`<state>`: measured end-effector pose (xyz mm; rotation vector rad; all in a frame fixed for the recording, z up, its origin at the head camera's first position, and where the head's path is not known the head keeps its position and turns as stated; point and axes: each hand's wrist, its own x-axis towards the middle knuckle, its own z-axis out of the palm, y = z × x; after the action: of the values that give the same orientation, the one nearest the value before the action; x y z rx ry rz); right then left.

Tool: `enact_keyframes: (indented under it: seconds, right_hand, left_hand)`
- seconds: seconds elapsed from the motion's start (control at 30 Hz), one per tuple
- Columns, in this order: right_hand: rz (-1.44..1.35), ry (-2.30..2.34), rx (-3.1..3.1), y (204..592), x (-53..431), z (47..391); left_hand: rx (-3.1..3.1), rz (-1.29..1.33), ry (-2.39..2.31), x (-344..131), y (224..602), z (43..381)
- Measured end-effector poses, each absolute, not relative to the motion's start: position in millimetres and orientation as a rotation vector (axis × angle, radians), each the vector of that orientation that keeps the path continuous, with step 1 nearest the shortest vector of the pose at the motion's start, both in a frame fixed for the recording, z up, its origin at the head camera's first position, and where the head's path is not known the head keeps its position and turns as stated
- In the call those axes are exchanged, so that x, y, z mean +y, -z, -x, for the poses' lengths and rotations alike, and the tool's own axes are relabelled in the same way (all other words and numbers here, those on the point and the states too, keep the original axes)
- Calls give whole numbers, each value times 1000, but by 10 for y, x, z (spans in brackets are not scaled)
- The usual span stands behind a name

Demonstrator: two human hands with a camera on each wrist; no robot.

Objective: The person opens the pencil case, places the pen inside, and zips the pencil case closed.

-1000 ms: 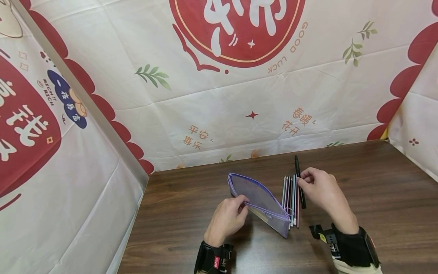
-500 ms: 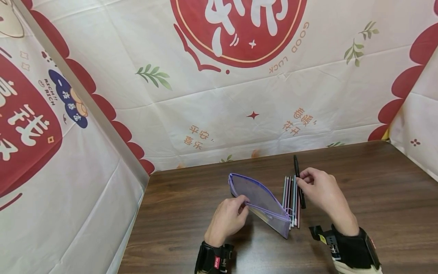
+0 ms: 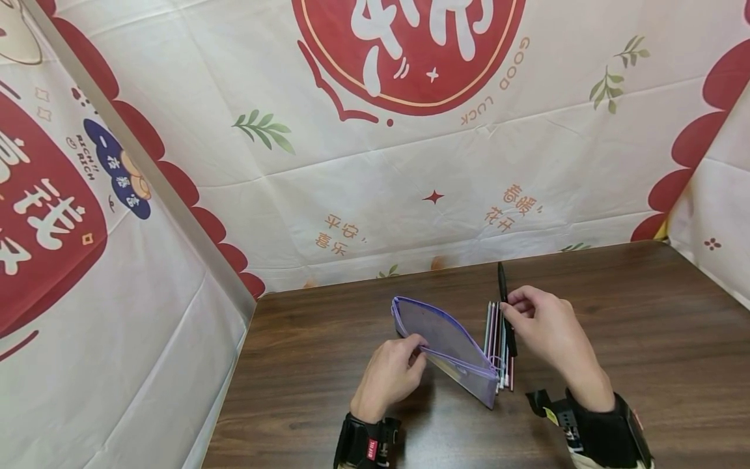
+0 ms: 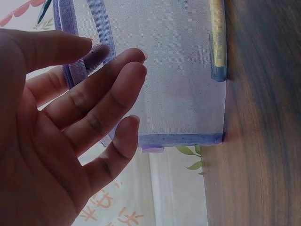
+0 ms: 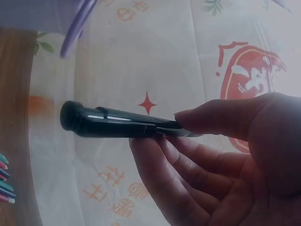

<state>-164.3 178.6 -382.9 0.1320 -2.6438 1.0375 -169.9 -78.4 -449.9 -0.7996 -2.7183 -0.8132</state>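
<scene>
My left hand (image 3: 388, 374) pinches the near rim of a purple mesh pencil case (image 3: 471, 380), whose zipped mouth gapes wide. Through the mesh, the left wrist view shows a yellow stick with a dark end (image 4: 217, 40) at the bottom of the case. Between thumb and fingertips, my right hand (image 3: 551, 326) holds a black pen (image 3: 502, 283) with a clip, raised over a row of slim pencils (image 3: 494, 329). Those pencils lie side by side on the table, right of the case, which hides part of their near ends.
The brown wooden table (image 3: 293, 391) ends at the back against a white printed cloth (image 3: 363, 169). Another cloth panel (image 3: 146, 326) stands along the left side, and more white cloth (image 3: 717, 195) hangs on the right.
My right hand has moved slightly left with the black pen, which now overlaps the pencils in the head view. My left hand and the pencil case have stayed in place.
</scene>
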Motion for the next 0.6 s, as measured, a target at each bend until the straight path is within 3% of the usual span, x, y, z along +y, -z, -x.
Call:
enact_keyframes:
  seconds: [0.6]
  right_hand:
    - [-214, -1054, -2524, 3761, 1626, 1547]
  left_hand:
    - [-2706, 800, 817, -792, 4501, 1698]
